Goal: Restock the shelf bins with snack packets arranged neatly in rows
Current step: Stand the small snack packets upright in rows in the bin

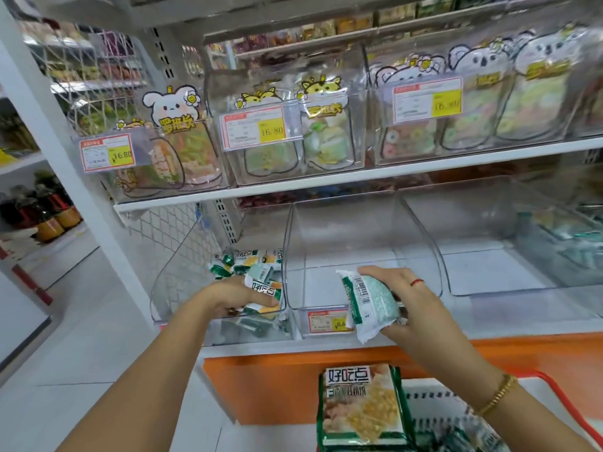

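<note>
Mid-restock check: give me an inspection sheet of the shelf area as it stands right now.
Surface: white lower shelf carrying clear bins; middle bin looks empty.
Job's things: packets piled loosely in the left bin; more, including a large packet, in the basket below.
Clutter: nothing seen.
Hands: left hand holds a front packet in the left bin; right hand grips a green-white packet before the middle bin.
Cables: nothing seen.
Surroundings: upper shelf bins of animal-shaped bags with price tags; bottles on a shelf far left.
</note>
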The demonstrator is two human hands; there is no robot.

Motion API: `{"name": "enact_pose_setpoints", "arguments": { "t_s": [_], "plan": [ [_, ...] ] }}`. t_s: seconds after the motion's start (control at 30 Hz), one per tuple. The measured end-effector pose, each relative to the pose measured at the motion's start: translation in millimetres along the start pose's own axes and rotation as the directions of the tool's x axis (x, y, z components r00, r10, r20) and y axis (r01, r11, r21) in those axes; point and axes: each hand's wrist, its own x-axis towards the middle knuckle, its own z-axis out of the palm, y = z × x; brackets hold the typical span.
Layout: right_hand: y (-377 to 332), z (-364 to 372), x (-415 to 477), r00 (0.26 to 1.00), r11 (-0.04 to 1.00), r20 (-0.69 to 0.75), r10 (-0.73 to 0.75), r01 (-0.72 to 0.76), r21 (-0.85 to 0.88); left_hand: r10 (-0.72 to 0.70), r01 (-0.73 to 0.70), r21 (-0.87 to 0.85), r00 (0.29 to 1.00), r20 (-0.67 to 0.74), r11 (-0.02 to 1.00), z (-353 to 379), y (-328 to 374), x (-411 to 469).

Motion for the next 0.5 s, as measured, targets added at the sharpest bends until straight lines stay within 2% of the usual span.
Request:
{"name": "enact_pose_setpoints", "arguments": {
  "t_s": [0.07,0.1,0.17,0.23,0.27,0.33,0.4,0.5],
  "plan": [
    [3.1,-7.6,-10.0,1.000,1.000,0.007,0.027,-0.027,-0.005,0.083,-0.083,0.011,0.987,-0.138,0.997,7.4,4.0,-9.5],
    [4.5,-11.2,-15.1,0.999,0.999,0.009,0.041,-0.041,-0.005,0.152,-0.151,0.025,0.951,-0.271,0.988,12.4,8.8,-18.0],
    [7.0,-18.2,-25.4,0.998,0.998,0.006,0.068,-0.068,0.005,0.328,-0.322,0.106,0.784,-0.528,0.941,25.5,23.8,-41.3],
    [10.3,-24.3,-38.2,0.995,0.995,-0.006,0.097,-0.097,0.023,0.526,-0.466,0.268,0.617,-0.585,0.843,44.0,40.9,-70.8],
    [13.1,-27.7,-45.6,0.992,0.992,-0.020,0.121,-0.120,0.032,0.603,-0.505,0.339,0.576,-0.552,0.794,55.2,48.4,-84.8],
    [25.1,-38.1,-66.4,0.981,0.983,-0.061,0.183,-0.180,0.046,0.692,-0.584,0.373,0.587,-0.420,0.721,84.5,63.4,-109.5],
    [46.6,-50.7,-91.1,0.960,0.962,-0.066,0.271,-0.270,0.033,0.709,-0.637,0.319,0.669,-0.224,0.702,122.2,76.4,-125.1],
    [90.3,-71.2,-133.0,0.894,0.894,-0.034,0.446,-0.447,-0.036,0.628,-0.632,0.220,0.772,0.099,0.743,192.9,89.1,-124.6]
  ]
}}
